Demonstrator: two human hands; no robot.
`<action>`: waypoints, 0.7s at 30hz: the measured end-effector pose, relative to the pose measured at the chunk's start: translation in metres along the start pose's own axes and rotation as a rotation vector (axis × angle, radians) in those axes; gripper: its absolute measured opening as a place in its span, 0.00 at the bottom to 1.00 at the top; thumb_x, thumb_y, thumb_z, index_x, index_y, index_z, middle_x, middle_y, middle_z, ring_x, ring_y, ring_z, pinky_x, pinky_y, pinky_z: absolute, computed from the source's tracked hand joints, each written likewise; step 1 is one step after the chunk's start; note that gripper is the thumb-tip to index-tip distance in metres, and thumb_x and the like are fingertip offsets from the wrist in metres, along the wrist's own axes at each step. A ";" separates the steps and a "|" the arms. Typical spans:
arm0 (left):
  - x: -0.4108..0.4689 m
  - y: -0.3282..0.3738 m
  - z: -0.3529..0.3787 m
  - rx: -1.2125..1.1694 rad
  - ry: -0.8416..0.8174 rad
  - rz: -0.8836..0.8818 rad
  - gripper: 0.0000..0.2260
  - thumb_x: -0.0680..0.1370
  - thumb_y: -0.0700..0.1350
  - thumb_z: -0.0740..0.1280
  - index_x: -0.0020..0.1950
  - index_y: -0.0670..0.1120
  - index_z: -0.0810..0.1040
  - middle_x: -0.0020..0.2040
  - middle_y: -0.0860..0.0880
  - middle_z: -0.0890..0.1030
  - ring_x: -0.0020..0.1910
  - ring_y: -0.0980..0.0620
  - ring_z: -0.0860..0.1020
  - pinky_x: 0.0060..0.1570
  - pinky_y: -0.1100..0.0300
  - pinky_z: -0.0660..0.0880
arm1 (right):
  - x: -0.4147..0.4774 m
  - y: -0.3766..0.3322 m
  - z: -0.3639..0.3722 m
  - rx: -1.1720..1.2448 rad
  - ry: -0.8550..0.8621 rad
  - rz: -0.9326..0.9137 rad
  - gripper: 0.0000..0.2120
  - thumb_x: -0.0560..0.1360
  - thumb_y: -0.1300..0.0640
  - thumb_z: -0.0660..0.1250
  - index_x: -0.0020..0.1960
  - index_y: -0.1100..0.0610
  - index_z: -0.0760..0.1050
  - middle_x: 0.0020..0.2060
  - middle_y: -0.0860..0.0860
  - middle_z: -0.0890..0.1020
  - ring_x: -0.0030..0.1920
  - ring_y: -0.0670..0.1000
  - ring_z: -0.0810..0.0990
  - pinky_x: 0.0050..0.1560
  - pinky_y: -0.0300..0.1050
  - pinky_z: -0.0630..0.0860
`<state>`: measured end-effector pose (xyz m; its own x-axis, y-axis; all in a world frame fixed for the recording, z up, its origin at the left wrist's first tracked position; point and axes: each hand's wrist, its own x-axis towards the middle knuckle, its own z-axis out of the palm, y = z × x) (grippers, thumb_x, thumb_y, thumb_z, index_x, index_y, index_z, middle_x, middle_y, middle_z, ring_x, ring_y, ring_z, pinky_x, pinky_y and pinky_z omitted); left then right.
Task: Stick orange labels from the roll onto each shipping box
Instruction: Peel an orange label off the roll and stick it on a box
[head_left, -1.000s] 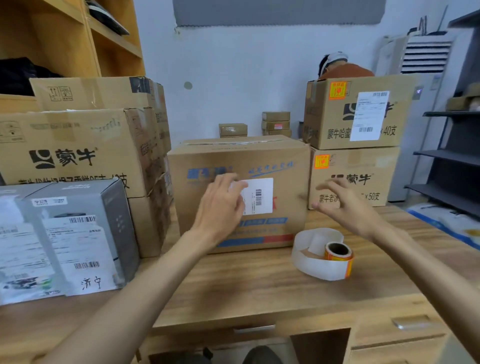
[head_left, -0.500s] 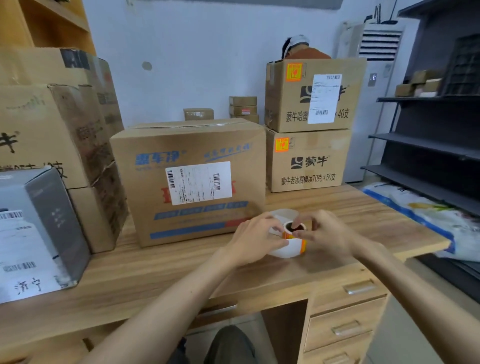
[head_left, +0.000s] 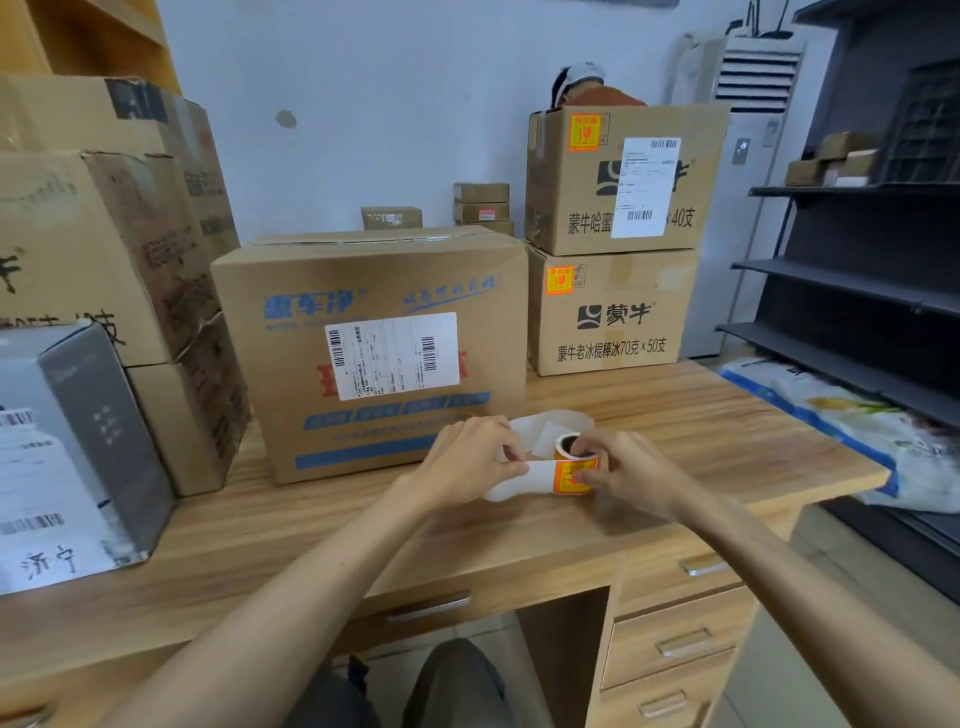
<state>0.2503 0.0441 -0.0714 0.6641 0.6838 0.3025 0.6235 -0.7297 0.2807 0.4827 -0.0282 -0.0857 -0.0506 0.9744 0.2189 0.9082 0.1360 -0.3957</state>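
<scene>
The roll of orange labels (head_left: 574, 462) stood on the wooden desk (head_left: 701, 415), just off the large box (head_left: 363, 291) toward its 5 o'clock. The right hand (head_left: 631, 473) curled round the roll from 3 o'clock, fingertips nipping the outermost label, while at 9 o'clock the left hand (head_left: 470, 462) pinched the white backing strip (head_left: 530, 480). At 1 o'clock from the roll, the upper carton (head_left: 696, 171) and the lower carton (head_left: 654, 280) each bore an orange sticker near 11 o'clock on its front, and the large box carried a white shipping slip (head_left: 392, 356).

Orange label roll (head_left: 574, 473), white backing; brown box (head_left: 374, 353), blue print.
</scene>
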 end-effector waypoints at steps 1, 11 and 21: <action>-0.002 -0.003 -0.001 -0.003 -0.008 -0.011 0.07 0.79 0.54 0.71 0.47 0.53 0.84 0.49 0.58 0.79 0.48 0.53 0.78 0.44 0.54 0.71 | 0.000 -0.001 0.001 -0.010 -0.005 -0.002 0.08 0.75 0.52 0.72 0.53 0.47 0.77 0.49 0.45 0.80 0.48 0.48 0.77 0.50 0.50 0.74; -0.016 -0.027 -0.014 0.108 0.003 -0.082 0.07 0.80 0.55 0.69 0.48 0.53 0.84 0.48 0.57 0.79 0.47 0.51 0.79 0.45 0.55 0.71 | 0.002 -0.009 0.012 -0.020 0.041 -0.068 0.06 0.78 0.52 0.67 0.53 0.51 0.80 0.49 0.48 0.82 0.51 0.51 0.79 0.51 0.52 0.75; -0.005 0.002 -0.009 0.096 -0.178 0.000 0.26 0.81 0.41 0.66 0.78 0.52 0.67 0.78 0.52 0.67 0.75 0.48 0.68 0.71 0.50 0.66 | 0.001 -0.015 0.016 0.017 0.072 -0.104 0.05 0.79 0.57 0.67 0.54 0.53 0.78 0.46 0.46 0.78 0.38 0.44 0.73 0.44 0.50 0.77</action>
<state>0.2445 0.0397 -0.0642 0.7212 0.6796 0.1344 0.6544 -0.7320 0.1898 0.4621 -0.0260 -0.0939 -0.1138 0.9395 0.3232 0.8922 0.2397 -0.3827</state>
